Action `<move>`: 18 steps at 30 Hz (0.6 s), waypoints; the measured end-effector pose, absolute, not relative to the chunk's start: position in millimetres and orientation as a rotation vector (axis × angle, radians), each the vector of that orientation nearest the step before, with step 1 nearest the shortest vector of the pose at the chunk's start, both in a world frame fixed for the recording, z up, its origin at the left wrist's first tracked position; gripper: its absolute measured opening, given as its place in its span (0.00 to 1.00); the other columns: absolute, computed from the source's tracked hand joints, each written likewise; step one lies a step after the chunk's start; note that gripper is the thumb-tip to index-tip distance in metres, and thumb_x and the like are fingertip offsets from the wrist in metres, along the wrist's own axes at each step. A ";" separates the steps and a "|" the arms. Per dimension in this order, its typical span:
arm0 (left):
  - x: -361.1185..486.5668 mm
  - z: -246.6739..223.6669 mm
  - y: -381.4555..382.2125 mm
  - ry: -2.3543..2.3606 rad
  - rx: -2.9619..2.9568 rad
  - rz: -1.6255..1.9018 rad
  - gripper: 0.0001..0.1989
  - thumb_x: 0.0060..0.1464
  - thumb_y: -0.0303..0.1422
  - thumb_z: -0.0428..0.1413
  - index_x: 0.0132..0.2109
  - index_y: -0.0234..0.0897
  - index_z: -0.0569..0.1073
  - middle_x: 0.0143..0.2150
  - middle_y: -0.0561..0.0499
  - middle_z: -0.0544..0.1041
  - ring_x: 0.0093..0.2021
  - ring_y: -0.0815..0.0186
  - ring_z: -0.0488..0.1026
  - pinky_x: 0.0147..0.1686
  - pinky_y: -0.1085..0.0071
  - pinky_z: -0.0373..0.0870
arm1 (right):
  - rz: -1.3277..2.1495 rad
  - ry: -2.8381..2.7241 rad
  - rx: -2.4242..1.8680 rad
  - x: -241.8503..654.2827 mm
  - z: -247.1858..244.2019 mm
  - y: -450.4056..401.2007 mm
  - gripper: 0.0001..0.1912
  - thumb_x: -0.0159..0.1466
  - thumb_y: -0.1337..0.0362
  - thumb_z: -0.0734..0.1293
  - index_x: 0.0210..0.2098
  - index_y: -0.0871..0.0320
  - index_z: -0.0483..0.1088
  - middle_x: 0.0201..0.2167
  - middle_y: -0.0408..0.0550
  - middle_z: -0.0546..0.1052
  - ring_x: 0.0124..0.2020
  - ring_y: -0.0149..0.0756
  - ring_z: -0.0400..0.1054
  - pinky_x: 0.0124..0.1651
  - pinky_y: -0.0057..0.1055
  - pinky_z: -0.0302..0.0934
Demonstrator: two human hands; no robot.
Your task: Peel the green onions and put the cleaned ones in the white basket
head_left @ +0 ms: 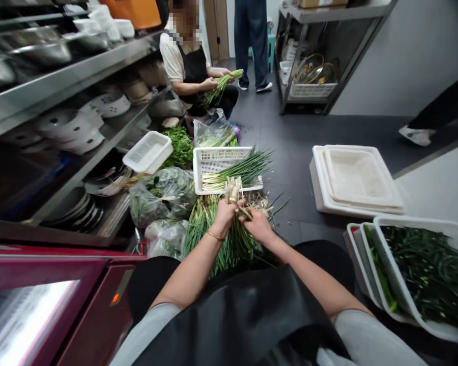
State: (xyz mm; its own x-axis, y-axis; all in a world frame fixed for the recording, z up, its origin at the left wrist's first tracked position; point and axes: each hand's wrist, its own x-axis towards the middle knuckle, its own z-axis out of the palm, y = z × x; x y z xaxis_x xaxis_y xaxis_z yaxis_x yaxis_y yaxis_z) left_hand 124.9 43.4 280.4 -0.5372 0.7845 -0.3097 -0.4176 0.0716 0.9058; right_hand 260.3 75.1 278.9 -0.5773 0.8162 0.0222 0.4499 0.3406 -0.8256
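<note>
My left hand point(224, 214) is closed round a bunch of scallions point(234, 189), whose pale root ends point up and away from me. Against the lower side of the bunch, my right hand point(258, 223) has its fingers closed on a few pale stalks point(245, 213). Below both hands a large pile of green scallions point(203, 229) lies on the floor. Just beyond my hands stands a white perforated basket point(223, 151), with more scallions point(234, 171) lying across it, their green tips over its right edge.
Bagged greens point(164, 190) and a small white basket point(148, 152) are at the left, beside metal shelves point(118, 56). A seated person point(193, 63) holds green stalks. White tubs point(359, 178) and a basket of dark green vegetables point(427, 269) stand at the right.
</note>
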 end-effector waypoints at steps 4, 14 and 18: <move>101.5 283.7 18.9 1.222 0.480 1.418 0.20 0.28 0.32 0.70 0.33 0.30 0.76 0.27 0.47 0.78 0.23 0.67 0.72 0.24 0.72 0.66 | 1.373 -1.922 -0.988 269.2 293.2 93.4 0.16 0.56 0.52 0.68 0.33 0.58 0.74 0.28 0.46 0.76 0.29 0.34 0.68 0.37 0.31 0.62; 79.9 286.4 -27.4 1.086 0.583 1.220 0.13 0.31 0.30 0.66 0.28 0.30 0.76 0.23 0.48 0.76 0.18 0.71 0.67 0.18 0.75 0.62 | 1.909 -2.161 -0.822 290.4 341.7 140.2 0.18 0.52 0.53 0.73 0.26 0.62 0.71 0.13 0.36 0.62 0.14 0.22 0.52 0.17 0.24 0.45; 64.2 284.1 -47.2 1.178 0.518 1.261 0.13 0.31 0.29 0.66 0.29 0.30 0.75 0.24 0.48 0.77 0.19 0.70 0.69 0.20 0.74 0.64 | 1.783 -1.799 -0.897 315.0 348.0 157.9 0.18 0.57 0.52 0.71 0.31 0.63 0.71 0.13 0.35 0.60 0.13 0.20 0.48 0.17 0.26 0.40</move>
State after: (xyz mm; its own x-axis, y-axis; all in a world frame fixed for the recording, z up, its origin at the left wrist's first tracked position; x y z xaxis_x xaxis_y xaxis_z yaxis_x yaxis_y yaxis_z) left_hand 64.2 -47.2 284.1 -0.1274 0.9123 -0.3891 -0.4509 0.2962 0.8420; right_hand 315.0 157.9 348.0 -0.6871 0.7154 -0.1269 0.1332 -0.0476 -0.9899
